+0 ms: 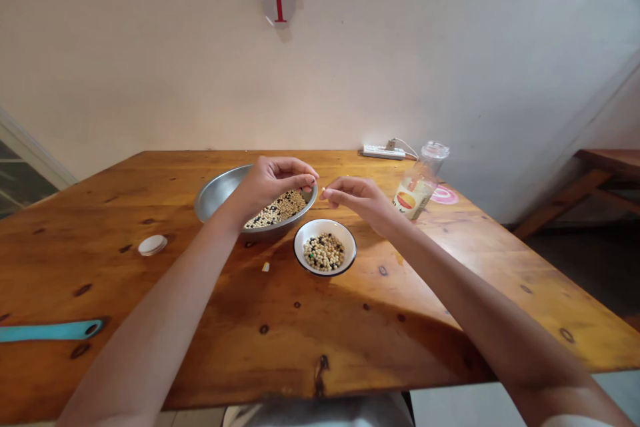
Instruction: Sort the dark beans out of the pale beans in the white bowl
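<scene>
A wide metal bowl (220,185) holds many pale and dark beads. In front of it, slightly right, stands a small white bowl (351,248) with a dark rim and similar beads, one green. My left hand (280,179) hangs over the metal bowl's right part, thumb and fingers pinched together; what it holds, if anything, is too small to name. My right hand (353,195) is just right of the metal bowl, above and behind the white bowl, with a small pale bead (323,191) at its pinched fingertips. The two hands are apart.
On the wooden table (220,347) are a white lid (153,245), a small yellow-white scrap (266,267) and a turquoise handle (50,331) at left. A clear labelled jar (414,195), a power strip (383,151) and a pink round item (445,195) lie toward the back right.
</scene>
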Tool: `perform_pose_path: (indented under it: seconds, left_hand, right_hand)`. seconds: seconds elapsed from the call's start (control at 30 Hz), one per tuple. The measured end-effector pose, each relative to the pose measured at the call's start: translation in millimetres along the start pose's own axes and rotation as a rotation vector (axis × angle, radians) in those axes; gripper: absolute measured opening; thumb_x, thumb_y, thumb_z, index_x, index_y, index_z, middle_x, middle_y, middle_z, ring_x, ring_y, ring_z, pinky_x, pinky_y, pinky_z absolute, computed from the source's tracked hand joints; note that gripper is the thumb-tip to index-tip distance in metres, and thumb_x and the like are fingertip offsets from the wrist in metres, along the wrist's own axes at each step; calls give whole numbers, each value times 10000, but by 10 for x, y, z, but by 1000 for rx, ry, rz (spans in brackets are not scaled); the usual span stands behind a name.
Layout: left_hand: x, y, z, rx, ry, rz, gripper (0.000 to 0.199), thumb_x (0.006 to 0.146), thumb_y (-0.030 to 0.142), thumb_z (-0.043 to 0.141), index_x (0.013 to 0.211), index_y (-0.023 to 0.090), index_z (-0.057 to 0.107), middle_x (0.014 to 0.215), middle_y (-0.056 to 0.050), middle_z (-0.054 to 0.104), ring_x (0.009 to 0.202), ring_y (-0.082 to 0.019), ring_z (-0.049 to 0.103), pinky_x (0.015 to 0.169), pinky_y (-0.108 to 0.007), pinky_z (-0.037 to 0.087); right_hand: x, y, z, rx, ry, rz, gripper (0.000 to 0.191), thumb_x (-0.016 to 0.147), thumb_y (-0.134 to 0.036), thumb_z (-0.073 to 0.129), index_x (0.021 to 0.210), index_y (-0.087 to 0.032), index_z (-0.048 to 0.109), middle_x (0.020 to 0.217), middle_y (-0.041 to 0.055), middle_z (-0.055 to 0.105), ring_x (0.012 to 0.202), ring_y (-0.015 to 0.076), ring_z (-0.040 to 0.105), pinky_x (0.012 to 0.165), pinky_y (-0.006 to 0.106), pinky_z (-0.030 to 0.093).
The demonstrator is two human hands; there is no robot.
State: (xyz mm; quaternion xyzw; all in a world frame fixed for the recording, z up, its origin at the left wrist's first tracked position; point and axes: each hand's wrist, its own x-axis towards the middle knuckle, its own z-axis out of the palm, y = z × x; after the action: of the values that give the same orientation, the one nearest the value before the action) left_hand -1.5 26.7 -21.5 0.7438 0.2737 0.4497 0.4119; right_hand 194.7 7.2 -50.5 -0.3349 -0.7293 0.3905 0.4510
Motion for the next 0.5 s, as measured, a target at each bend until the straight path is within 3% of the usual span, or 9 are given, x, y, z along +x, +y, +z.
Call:
perform_pose_path:
  seconds: [0.27, 0.4, 0.5]
  left_hand:
    - [10, -37, -42, 127, -57, -10, 131, 726, 301, 694, 750, 172, 695, 729, 3, 681, 688, -98, 609, 662, -205, 483]
    - [5, -21, -44, 220, -114, -47, 142, 724, 312, 686, 749, 173, 702, 766, -7, 698, 716, -113, 619, 653, -212, 471]
    - [4, 3, -28, 231, -120, -69, 168, 693, 333, 707, 739, 171, 708, 743, -8, 696, 706, -122, 620, 646, -225, 472]
  right_hand:
    - [-5, 51, -30, -29, -264, 104, 212, 784, -355, 625, 908, -184, 622, 931, 25, 621, 824, 127, 562, 767, 282, 425]
    - [6, 75, -27, -17, -279, 90, 199, 802, -345, 604, 917, -183, 615, 958, 32, 621, 866, 136, 564, 800, 293, 428]
    - [12, 80, -18, -7, -256, 76, 181, 838, -341, 553, 836, -168, 608, 855, 26, 626, 817, 131, 566, 787, 293, 437]
